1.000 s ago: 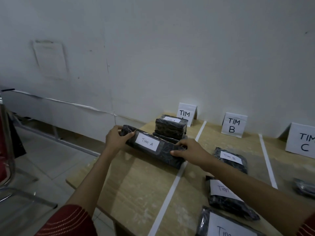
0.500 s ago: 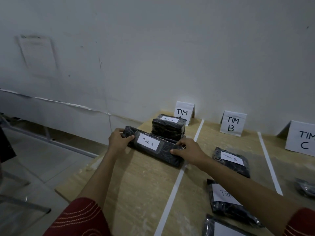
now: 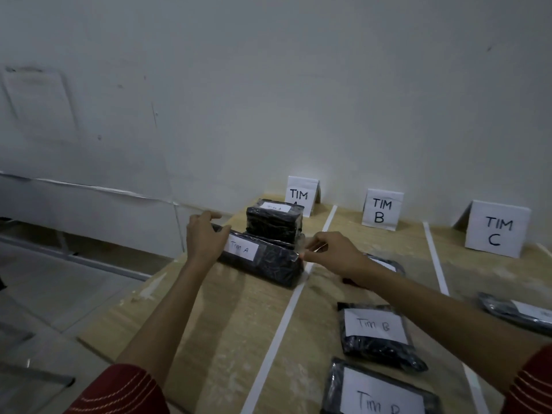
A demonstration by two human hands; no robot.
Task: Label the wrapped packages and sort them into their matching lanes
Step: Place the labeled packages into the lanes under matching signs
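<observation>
Where the pale wall (image 3: pixel 298 85) met its far edge, the wooden table (image 3: pixel 233 324) was split into lanes by two white tape lines (image 3: pixel 286 318) running from the near edge to the far edge. Across the left lane, toward the far edge, lay the long package (image 3: pixel 268 264). It was black-wrapped, its right end reached the first tape line, and its far side lay just against a stack of packages (image 3: pixel 273 222) nearer the far left corner. Two Tim B packages (image 3: pixel 376 336) lay flat in the middle lane by the near edge, one behind the other. A third package (image 3: pixel 391 264) in that lane showed only partly behind the right forearm. Another dark package (image 3: pixel 516 312) lay in the right lane, its label unreadable. Along the far edge stood three folded paper signs, one per lane: the TIM A sign (image 3: pixel 300 192), partly hidden by the stack, the TIM B sign (image 3: pixel 380 210) and the TIM C sign (image 3: pixel 495 230). The left hand (image 3: pixel 204 237) lay over the long package's left end, fingers loosely curved; whether it gripped could not be told. The right hand (image 3: pixel 331 252) had thumb and forefinger drawn together, pinching the glossy wrap at the package's upper right end. A white label (image 3: pixel 241 249) reading Tim A faced up on the long package, just beside the left hand.
</observation>
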